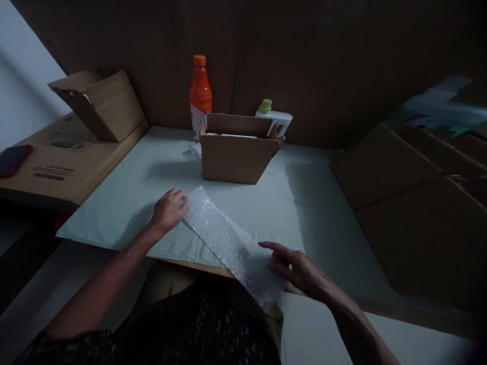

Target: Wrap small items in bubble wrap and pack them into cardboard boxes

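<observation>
A strip of clear bubble wrap (224,230) lies slantwise across the front of the table, its near end hanging past the edge. My left hand (171,209) is closed on the far left end of the strip, fingers curled around it. Over the near right end is my right hand (299,266), its index finger stretched out and the others apart, touching the wrap. Just beyond the strip stands an open cardboard box (238,159) with flaring sides; something white shows at its rim, but the rest of its inside is hidden.
Behind the box stand an orange bottle (200,91) and a white bottle with a green cap (265,106). On the left, another open box (110,109) and a dark phone-like object (15,159) rest on a large carton (57,162). Large cardboard boxes (414,228) flank the right side.
</observation>
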The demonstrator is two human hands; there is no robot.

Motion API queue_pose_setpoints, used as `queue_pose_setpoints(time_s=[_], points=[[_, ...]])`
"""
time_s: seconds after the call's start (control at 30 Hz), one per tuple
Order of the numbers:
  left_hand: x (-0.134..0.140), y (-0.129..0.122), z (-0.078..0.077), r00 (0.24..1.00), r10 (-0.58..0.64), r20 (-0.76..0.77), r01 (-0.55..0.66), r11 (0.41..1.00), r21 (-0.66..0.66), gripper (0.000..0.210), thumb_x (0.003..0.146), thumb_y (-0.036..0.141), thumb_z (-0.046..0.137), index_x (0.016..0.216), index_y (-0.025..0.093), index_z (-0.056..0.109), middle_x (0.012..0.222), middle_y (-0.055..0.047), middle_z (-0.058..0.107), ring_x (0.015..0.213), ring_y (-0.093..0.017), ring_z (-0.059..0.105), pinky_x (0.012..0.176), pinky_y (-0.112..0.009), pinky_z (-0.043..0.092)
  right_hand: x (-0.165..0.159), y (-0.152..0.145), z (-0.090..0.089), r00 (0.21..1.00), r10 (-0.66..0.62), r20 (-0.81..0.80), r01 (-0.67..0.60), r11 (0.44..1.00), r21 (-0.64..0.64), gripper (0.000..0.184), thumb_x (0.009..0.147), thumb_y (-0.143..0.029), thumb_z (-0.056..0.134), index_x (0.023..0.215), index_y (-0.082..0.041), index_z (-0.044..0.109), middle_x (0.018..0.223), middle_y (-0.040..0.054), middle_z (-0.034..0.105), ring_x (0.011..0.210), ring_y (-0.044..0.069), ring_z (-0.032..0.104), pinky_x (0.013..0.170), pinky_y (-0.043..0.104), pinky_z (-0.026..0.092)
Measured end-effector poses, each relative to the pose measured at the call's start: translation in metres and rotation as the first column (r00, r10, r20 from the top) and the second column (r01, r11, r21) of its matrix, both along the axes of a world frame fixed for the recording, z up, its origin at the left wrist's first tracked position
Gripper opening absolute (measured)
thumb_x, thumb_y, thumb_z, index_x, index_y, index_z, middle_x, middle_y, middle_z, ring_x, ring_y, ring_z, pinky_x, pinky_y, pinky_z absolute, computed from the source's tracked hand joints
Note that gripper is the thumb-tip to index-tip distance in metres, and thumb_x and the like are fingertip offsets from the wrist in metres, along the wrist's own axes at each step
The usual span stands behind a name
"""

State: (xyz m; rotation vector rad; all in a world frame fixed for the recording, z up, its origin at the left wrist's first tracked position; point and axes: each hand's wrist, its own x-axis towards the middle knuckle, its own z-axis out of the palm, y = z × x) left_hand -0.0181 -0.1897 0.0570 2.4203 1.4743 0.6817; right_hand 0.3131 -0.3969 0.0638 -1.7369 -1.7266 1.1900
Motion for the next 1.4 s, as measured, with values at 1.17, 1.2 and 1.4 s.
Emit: queue_pose_setpoints(time_s=[1.17,1.2,1.4], points=[[0.035,-0.140,-0.016,0.935,-0.049,0.351,0.180,0.919,-0.352,0.052,0.087,0.021,0.060,0.138,0.013,0.057,0.084,-0.003,0.071,0.074,-0.016,0.065,0.075,-0.029,0.055,-0.094,-0.054,-0.026,0.338,-0.475,-0.813,0.429,0.846,-0.315,0.061,0.084,-0.037,0.078,0.139,-0.030,0.055,0.101,0.0071,0.076,0.076,0.017,0.070,0.063,0.028,0.051],[0.036,-0.137,-0.017,0.943,-0.064,0.327,0.182,0.921,-0.345,0.054,0.086,0.020,0.060,0.140,0.013,0.055,0.082,-0.002,0.070,0.072,-0.016,0.065,0.074,-0.029,0.055,-0.091,-0.057,-0.024,0.414,-0.463,-0.783,0.465,0.848,-0.256,0.056,0.086,-0.037,0.076,0.138,-0.028,0.056,0.098,0.0065,0.076,0.073,0.016,0.069,0.062,0.028,0.052],[0.041,-0.130,-0.025,0.984,-0.127,0.124,0.158,0.945,-0.286,0.058,0.087,0.019,0.062,0.143,0.015,0.051,0.079,-0.001,0.069,0.070,-0.018,0.065,0.073,-0.030,0.054,-0.085,-0.054,-0.022,0.969,-0.202,-0.142,0.246,0.837,0.489,0.029,0.092,-0.022,0.065,0.121,-0.027,0.066,0.109,0.0071,0.075,0.101,0.023,0.069,0.089,0.043,0.055]])
